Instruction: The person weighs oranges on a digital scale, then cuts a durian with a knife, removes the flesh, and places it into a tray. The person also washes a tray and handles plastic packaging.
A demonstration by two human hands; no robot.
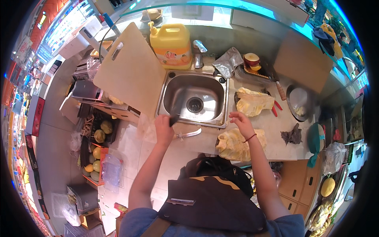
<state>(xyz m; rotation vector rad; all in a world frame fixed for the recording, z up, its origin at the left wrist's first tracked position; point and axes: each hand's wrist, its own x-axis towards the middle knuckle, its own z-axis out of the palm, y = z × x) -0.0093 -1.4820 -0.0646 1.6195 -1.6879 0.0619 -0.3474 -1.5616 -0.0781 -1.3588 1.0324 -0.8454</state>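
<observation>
My left hand point(164, 129) is closed around the black handle of a knife point(175, 118); its blurred blade seems to point up over the stainless steel sink point(218, 118). A second knife point(191, 134), with a curved metal blade, lies on the counter just right of that hand. My right hand point(241, 123) is raised right of the sink with fingers apart and nothing in them. Below its wrist lies a yellowish piece of what looks like jackfruit core or rind point(237, 145). Another such piece point(254, 102) lies beyond the hand, partly over a dark object.
A large cutting board point(130, 65) leans left of the sink. Behind stand a yellow pump jug point(173, 44) and a faucet point(199, 54). To the right are a red-handled tool point(275, 109), a metal bowl point(299, 99) and a dark crumpled scrap point(291, 134). Fruit crates point(102, 130) stand lower left.
</observation>
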